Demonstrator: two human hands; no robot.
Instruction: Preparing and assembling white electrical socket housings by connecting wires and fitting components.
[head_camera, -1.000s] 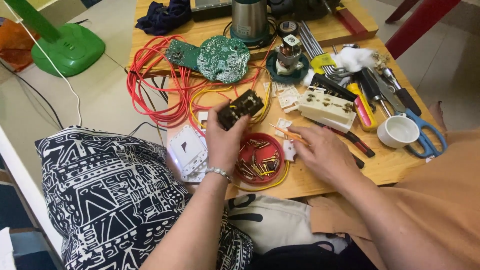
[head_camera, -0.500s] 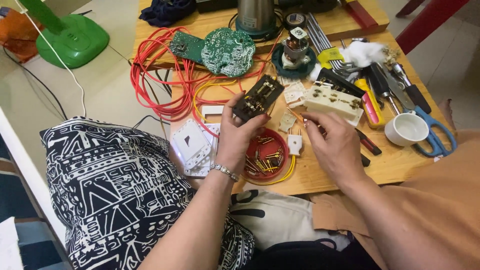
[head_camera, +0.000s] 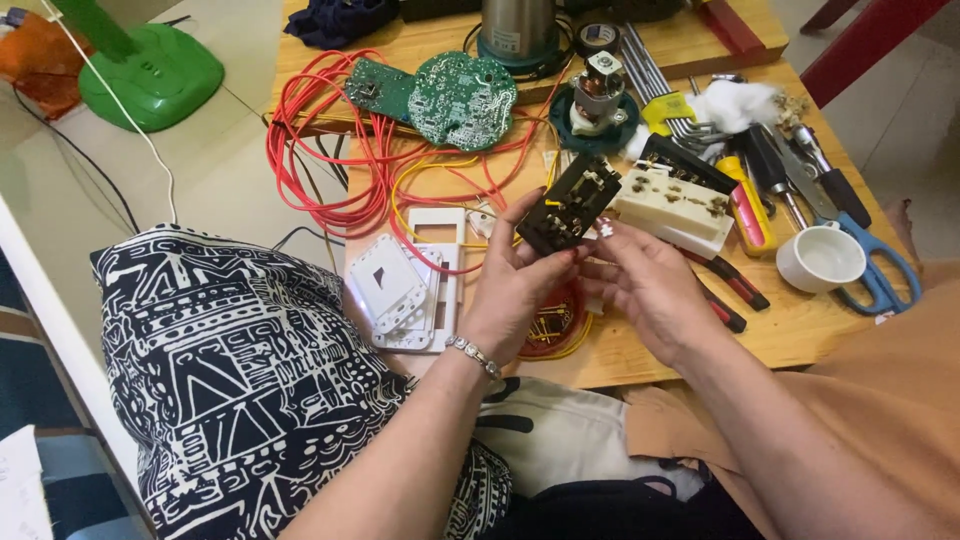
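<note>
Above the wooden surface (head_camera: 800, 335), the left hand (head_camera: 520, 290) now grips the raised black socket insert (head_camera: 568, 205); the right hand (head_camera: 650, 285) has arrived, fingertips pinching its edge.

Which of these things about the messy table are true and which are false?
1. The left hand holds a black socket part. True.
2. The white cup lies tipped over on the floor. False: it stands upright on the wooden table.
3. The round circuit board is green. True.
4. The scissors have red handles. False: the handles are blue.
5. The right hand holds a small white piece at its fingertips. True.
</note>
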